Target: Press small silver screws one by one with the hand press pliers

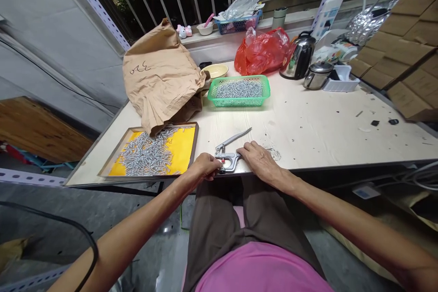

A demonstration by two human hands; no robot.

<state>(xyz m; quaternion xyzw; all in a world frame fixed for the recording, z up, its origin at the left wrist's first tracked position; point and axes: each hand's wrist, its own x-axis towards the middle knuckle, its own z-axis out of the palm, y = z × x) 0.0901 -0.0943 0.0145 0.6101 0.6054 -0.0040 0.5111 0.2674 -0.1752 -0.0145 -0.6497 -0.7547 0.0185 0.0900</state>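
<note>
Grey snap-fastener pliers (233, 159) lie at the table's front edge, with the upper handle raised. My right hand (258, 159) is closed around the lower handle, on the right of the tool. At the jaw end, my left hand (206, 166) is pinched beside a small red part; whatever its fingertips hold is too small to make out. Left of it stands a shallow tray (195, 139) lined with yellow, carrying a heap of small silver metal pieces (145, 155). Behind the pliers, a green basket (238, 102) holds many similar silver pieces (239, 89).
A large brown paper bag (160, 80) overhangs the tray's back edge. Farther back are a yellow bowl (216, 71), a red plastic bag (262, 52), a kettle (301, 57) and a steel pot (317, 76). Stacked cardboard (400, 50) leans at the right.
</note>
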